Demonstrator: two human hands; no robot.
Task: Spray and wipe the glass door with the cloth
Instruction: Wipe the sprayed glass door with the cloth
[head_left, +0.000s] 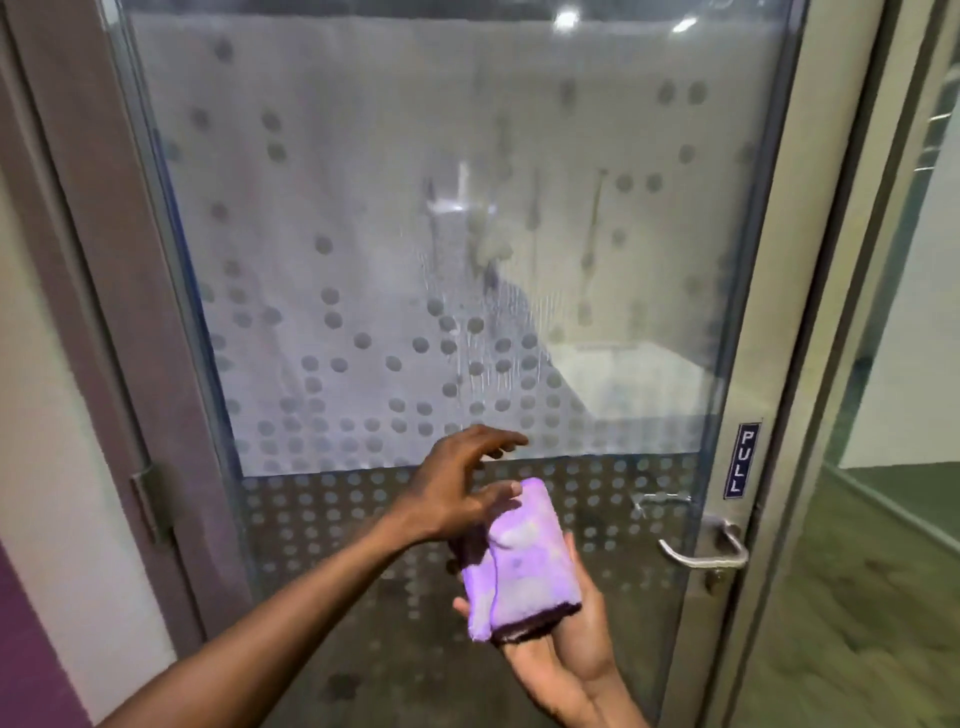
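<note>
The glass door (363, 218) fills the view, frosted with a dot pattern, and wet streaks run down its middle. A folded purple cloth (524, 564) with a dark edge lies on the upturned palm of my right hand (566, 649), below the frosted band. My left hand (457, 488) hovers just above the cloth's top left corner with fingers spread, its thumb tip at the cloth's upper edge. No spray bottle is in view.
A metal lever handle (711, 551) and a "PULL" sign (742, 460) sit on the door's right frame. A hinge (150, 499) is on the left frame. A second glass panel (914, 364) stands to the right, with greenish floor (857, 623) below.
</note>
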